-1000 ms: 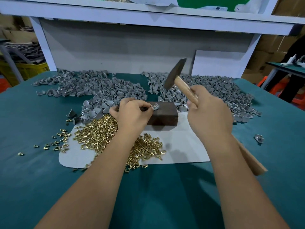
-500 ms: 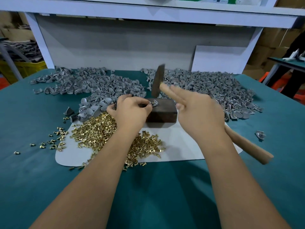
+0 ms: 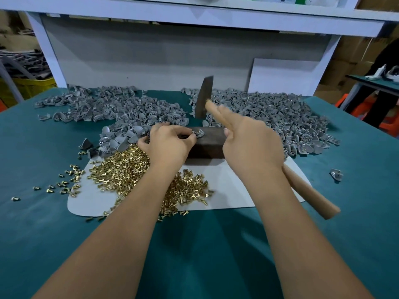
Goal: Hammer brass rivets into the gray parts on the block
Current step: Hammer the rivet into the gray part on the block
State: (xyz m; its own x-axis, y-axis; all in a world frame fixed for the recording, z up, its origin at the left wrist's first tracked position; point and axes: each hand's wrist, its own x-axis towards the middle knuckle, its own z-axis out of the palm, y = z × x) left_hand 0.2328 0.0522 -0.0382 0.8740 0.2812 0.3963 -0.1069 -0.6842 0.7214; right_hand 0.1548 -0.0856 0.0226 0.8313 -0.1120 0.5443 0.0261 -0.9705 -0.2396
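I see a dark block [image 3: 208, 145] lying on a white mat [image 3: 235, 186] on the teal table [image 3: 43, 234], its long side running left to right across my view. On the block's top, toward its left end, sits one small gray part [image 3: 199, 133]; I cannot tell which way it faces. The left hand [image 3: 167, 143] pinches that part at its left side, fingertips curled in and the wrist coming up from the bottom of the view over the mat.

The right hand [image 3: 251, 145] grips the hammer [image 3: 218, 114] by its wooden handle. The handle's long axis runs diagonally, from its butt end low at the right, beyond the mat's edge, up and left through the fist to the dark metal head. The head stands nearly upright above the block, its lower face pointing down toward the block's top, just right of the part and not touching it. The forefinger lies stretched along the handle toward the head, blurred; the other fingers wrap the handle.

A heap of brass rivets [image 3: 121, 171] covers the mat's left half, partly hidden by the left forearm, with stray rivets scattered onto the table to the left. Beyond the block, two wide piles of gray parts [image 3: 280, 119] spread across the back of the table, one on each side. A lone gray piece [image 3: 336, 174] lies on the table to the right, well apart from the mat. A white shelf frame [image 3: 194, 18] rises behind.
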